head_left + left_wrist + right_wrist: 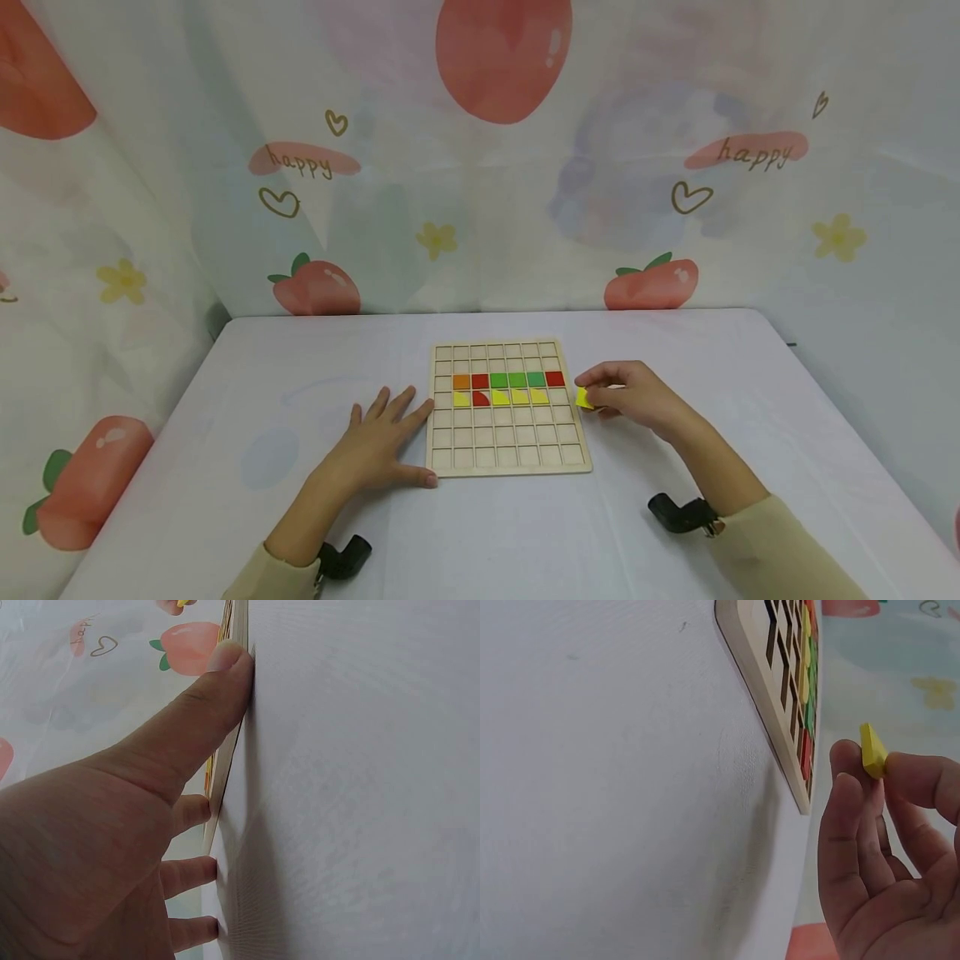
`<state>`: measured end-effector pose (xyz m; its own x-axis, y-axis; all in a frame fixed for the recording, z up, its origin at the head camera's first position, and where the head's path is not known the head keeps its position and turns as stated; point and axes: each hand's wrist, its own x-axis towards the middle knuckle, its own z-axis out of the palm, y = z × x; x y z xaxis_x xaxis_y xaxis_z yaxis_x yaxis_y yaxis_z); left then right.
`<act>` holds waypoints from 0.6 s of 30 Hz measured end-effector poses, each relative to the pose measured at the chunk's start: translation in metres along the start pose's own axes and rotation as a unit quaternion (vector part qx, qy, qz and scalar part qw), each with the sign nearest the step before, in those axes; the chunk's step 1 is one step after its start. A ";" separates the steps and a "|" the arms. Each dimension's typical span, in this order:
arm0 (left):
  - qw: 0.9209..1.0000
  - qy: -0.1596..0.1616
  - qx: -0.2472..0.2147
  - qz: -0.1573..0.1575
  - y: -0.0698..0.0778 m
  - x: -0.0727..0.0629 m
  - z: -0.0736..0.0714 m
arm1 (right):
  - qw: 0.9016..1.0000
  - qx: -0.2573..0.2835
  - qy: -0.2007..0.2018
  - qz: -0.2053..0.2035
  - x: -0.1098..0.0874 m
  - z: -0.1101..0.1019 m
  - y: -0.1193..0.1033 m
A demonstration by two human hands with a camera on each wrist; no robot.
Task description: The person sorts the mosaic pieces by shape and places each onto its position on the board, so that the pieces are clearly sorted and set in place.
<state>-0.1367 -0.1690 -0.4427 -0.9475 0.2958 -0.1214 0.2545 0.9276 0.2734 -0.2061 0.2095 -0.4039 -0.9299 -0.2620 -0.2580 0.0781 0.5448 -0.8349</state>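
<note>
A wooden grid board (495, 458) lies on the table, with two rows of coloured pieces in its cells. The upper row has an orange tile (461, 382), red tiles and green tiles (517, 380); below it are yellow pieces (520, 397) and one red piece (481, 399). My left hand (378, 446) is spread along the board's left side, its thumb touching the near left corner. Just right of the board, my right hand (637, 396) pinches a small yellow piece (872, 754) between thumb and fingers, raised off the table.
A white cloth (510, 542) covers the table. Behind it hangs a printed curtain (495, 192) with strawberries, flowers and hearts. Each wrist wears a small black camera, one on the left (345, 557) and one on the right (681, 512).
</note>
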 end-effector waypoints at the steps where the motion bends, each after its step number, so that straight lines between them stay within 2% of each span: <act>1: 1.000 0.000 0.000 0.000 0.000 0.000 0.000 | 1.000 0.001 0.000 0.000 0.000 0.000 -0.001; 18: 1.000 -0.002 0.005 0.002 -0.001 0.000 0.001 | 1.000 -0.020 0.006 -0.010 0.014 0.004 -0.002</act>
<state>-0.1372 -0.1695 -0.4438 -0.9456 0.3007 -0.1240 0.2604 0.9284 0.2652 -0.2172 0.2013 -0.4078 -0.9352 -0.2649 -0.2349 0.0446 0.5701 -0.8204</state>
